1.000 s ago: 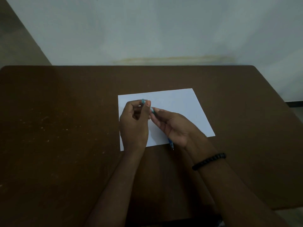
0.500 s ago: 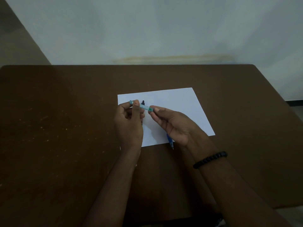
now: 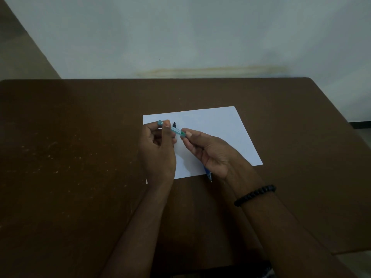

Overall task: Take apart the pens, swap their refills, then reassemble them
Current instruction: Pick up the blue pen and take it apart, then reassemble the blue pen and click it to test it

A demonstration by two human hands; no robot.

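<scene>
Teal pen (image 3: 173, 128) axis: spans between both grips, left end higher.
Left hand (image 3: 158, 149): pinches cap end.
Right hand (image 3: 208, 151): pinches other end.

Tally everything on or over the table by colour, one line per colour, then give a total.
Teal: 1, the teal pen gripped at its two ends by the left hand and the right hand.
Blue: 1, the blue pen showing under the right hand.
White: 1, the sheet of paper.
Black: 2, a small black piece and the beaded bracelet.
Total: 5
</scene>
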